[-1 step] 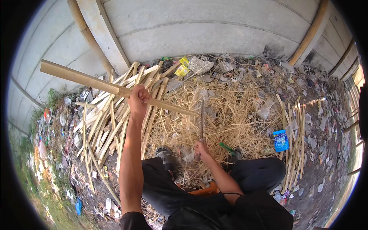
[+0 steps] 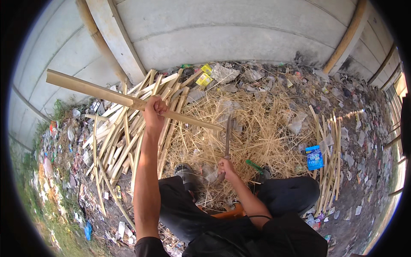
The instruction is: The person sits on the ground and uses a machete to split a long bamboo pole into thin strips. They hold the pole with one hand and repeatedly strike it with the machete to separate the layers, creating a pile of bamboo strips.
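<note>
The knife (image 2: 228, 136) edged right, just beside the strip (image 2: 111, 97), seemingly mid-pause; right hand (image 2: 227, 168) grasped knife, left hand (image 2: 155, 110) clutched strip!

A wall (image 2: 239, 47) closes the far side, a bamboo pole (image 2: 102, 40) standing before it at far left and a rubble chunk (image 2: 224, 74) lying near its foot. The bamboo heap (image 2: 117, 141) lies left, a smaller bundle of strips (image 2: 329, 180) right with a packet (image 2: 314, 157) over its left edge, shavings (image 2: 269, 132) spread between. Above the heap, a bamboo slat (image 2: 87, 89) crosses in the left hand (image 2: 155, 110), its right end just beside the right hand's (image 2: 225, 168) knife (image 2: 227, 137) (from here, I can't tell whether they touch).
</note>
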`<state>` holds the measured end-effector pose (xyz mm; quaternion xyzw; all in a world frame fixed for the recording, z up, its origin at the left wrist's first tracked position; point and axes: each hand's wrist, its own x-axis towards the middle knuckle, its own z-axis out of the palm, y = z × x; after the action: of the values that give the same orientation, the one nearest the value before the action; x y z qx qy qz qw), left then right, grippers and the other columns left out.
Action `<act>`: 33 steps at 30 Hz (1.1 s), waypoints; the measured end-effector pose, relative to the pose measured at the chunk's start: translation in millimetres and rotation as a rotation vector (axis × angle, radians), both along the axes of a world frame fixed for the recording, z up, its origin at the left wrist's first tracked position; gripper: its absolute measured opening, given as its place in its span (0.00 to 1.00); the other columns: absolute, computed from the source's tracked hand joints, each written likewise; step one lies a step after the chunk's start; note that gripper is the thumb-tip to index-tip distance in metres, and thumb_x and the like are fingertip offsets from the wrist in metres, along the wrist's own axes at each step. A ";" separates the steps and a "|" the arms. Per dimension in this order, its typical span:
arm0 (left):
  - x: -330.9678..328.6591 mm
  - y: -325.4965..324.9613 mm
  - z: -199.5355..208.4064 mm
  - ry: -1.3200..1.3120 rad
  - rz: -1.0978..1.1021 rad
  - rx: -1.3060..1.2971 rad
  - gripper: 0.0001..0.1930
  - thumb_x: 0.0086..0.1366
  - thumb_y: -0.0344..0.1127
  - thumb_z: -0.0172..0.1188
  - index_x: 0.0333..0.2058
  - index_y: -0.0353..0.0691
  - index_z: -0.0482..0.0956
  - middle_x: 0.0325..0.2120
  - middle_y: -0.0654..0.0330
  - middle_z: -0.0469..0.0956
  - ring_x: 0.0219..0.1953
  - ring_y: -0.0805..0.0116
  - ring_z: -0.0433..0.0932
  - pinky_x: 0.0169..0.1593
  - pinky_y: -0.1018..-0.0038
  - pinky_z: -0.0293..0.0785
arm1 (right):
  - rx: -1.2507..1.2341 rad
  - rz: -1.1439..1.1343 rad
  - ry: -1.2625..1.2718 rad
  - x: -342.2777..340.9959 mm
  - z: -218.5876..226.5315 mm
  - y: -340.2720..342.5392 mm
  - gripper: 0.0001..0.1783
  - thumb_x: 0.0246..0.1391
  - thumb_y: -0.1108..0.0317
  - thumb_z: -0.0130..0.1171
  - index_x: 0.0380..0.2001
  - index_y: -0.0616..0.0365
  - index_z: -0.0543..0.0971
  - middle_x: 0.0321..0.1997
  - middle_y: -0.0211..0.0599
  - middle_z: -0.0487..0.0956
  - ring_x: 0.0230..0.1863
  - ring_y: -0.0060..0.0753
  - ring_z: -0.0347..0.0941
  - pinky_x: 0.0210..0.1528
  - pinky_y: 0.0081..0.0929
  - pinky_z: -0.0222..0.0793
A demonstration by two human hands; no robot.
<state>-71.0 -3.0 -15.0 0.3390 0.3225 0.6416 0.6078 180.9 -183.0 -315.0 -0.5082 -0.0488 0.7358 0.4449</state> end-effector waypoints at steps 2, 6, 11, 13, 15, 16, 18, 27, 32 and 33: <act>-5.5 3.1 -6.0 -0.033 0.042 -0.020 0.21 0.63 0.34 0.57 0.16 0.49 0.56 0.13 0.68 0.53 0.17 0.72 0.54 0.29 0.69 0.60 | 0.002 -0.046 -0.023 1.7 4.9 0.1 0.16 0.57 0.66 0.53 0.19 0.47 0.62 0.11 0.21 0.57 0.11 0.21 0.53 0.20 0.31 0.57; -4.9 4.0 -5.5 0.008 0.119 -0.022 0.20 0.64 0.35 0.58 0.17 0.49 0.57 0.13 0.68 0.53 0.18 0.73 0.55 0.28 0.70 0.60 | 0.228 -0.139 -0.154 6.2 54.9 8.7 0.14 0.57 0.68 0.51 0.20 0.47 0.62 0.11 0.22 0.57 0.10 0.21 0.53 0.19 0.30 0.58; 12.5 3.8 3.5 0.013 0.161 -0.028 0.19 0.66 0.35 0.58 0.18 0.49 0.59 0.14 0.68 0.55 0.18 0.73 0.56 0.28 0.70 0.61 | 0.682 -0.334 -0.059 8.6 88.0 26.7 0.10 0.59 0.73 0.48 0.24 0.48 0.63 0.11 0.22 0.57 0.10 0.20 0.53 0.18 0.28 0.55; 12.9 6.0 3.5 0.022 0.156 -0.006 0.19 0.65 0.35 0.59 0.18 0.49 0.59 0.14 0.68 0.55 0.18 0.73 0.56 0.28 0.70 0.62 | 0.717 -0.292 -0.116 1.1 55.2 21.3 0.11 0.59 0.73 0.47 0.24 0.48 0.63 0.11 0.22 0.58 0.10 0.20 0.53 0.18 0.28 0.56; 16.1 8.5 3.0 0.012 0.173 -0.014 0.19 0.65 0.34 0.59 0.19 0.48 0.59 0.14 0.68 0.56 0.18 0.73 0.56 0.28 0.70 0.62 | 0.360 -0.075 -0.131 -4.3 25.3 6.3 0.13 0.59 0.71 0.49 0.22 0.48 0.62 0.11 0.23 0.58 0.11 0.21 0.53 0.19 0.30 0.58; 15.6 7.5 3.3 0.001 0.199 -0.034 0.19 0.65 0.34 0.59 0.19 0.48 0.59 0.15 0.68 0.56 0.18 0.73 0.56 0.28 0.70 0.62 | 0.189 0.029 -0.073 -4.2 11.6 2.0 0.14 0.59 0.70 0.50 0.21 0.48 0.61 0.11 0.23 0.58 0.11 0.21 0.54 0.19 0.30 0.58; 7.5 8.5 -0.8 -0.015 0.235 -0.049 0.18 0.64 0.34 0.59 0.19 0.48 0.60 0.15 0.68 0.56 0.18 0.73 0.56 0.28 0.70 0.62 | 0.021 0.092 0.009 -7.8 14.4 1.7 0.15 0.59 0.69 0.51 0.20 0.48 0.61 0.12 0.23 0.59 0.11 0.21 0.54 0.19 0.32 0.59; 8.6 2.6 -1.7 -0.027 0.218 -0.027 0.18 0.65 0.33 0.59 0.19 0.48 0.60 0.15 0.69 0.55 0.18 0.73 0.57 0.28 0.71 0.62 | 0.622 -0.344 -0.222 12.5 109.3 28.1 0.15 0.57 0.74 0.51 0.19 0.51 0.61 0.12 0.24 0.59 0.11 0.20 0.51 0.17 0.28 0.52; 14.9 0.4 -2.6 -0.012 0.173 0.006 0.19 0.64 0.34 0.60 0.19 0.48 0.60 0.15 0.68 0.55 0.18 0.73 0.56 0.27 0.71 0.61 | 0.383 -0.122 -0.298 -1.8 75.7 14.0 0.14 0.57 0.73 0.52 0.20 0.51 0.61 0.12 0.23 0.58 0.11 0.19 0.49 0.17 0.28 0.52; 17.2 -0.7 -0.7 -0.006 0.164 0.021 0.19 0.64 0.34 0.60 0.19 0.48 0.60 0.15 0.68 0.55 0.18 0.73 0.56 0.27 0.71 0.61 | 0.155 0.023 -0.341 -4.4 57.0 7.6 0.14 0.57 0.72 0.52 0.20 0.50 0.61 0.12 0.23 0.58 0.11 0.19 0.49 0.18 0.28 0.54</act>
<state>-53.8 -3.6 -15.7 0.3157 0.3407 0.6934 0.5508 176.5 -175.4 -257.9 -0.5893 -0.1858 0.6379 0.4596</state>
